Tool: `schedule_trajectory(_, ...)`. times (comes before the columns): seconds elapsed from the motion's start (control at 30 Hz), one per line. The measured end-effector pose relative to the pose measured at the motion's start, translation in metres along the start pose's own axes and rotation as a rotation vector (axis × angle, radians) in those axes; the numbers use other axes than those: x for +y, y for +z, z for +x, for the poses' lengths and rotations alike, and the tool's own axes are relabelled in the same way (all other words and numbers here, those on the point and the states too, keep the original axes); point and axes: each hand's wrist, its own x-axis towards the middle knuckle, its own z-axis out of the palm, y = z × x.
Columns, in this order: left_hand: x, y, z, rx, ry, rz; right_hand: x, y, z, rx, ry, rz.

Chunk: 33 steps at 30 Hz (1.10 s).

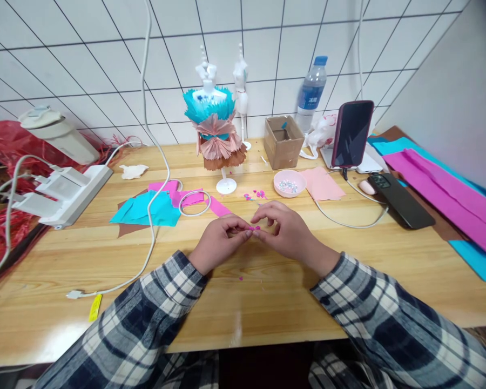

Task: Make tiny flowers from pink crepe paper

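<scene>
A small magenta paper piece (254,228) is held between my two hands above the table's middle. My left hand (222,240) pinches its left side with thumb and finger. My right hand (285,229) has its thumb at the right side, the forefinger arched above. Just beyond my fingers lie several magenta scraps (260,194). A pink bowl (289,183) with shiny beads is past my right hand. Behind my left hand stands a small mannequin (206,73) in a teal, pink and brown paper dress (216,138) on a round white base.
Teal paper (148,209), magenta strips and a white ring (195,203) lie left of centre. A white cable (153,162) crosses the left side beside a power strip (75,200). A cardboard box (283,143), bottle (311,94), upright phone (352,134) and dark phone (403,201) are at right.
</scene>
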Motion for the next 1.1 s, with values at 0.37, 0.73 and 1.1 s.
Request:
schedule_trajectory(0.37, -0.0022, -0.0004, 0.0010, 0.031, 0.021, 0.021, 0.0012, -0.0043, 0.0049, -0.107, 0.314, 0.329)
schedule_trajectory(0.73, 0.0018, -0.0024, -0.0011, 0.020, -0.042, -0.008, 0.0016, -0.0017, 0.0053, -0.151, 0.429, 0.249)
schedule_trajectory(1.1, 0.0015, -0.0056, -0.0011, 0.082, 0.053, 0.114, 0.0001, -0.0009, 0.0053, -0.097, 0.155, 0.015)
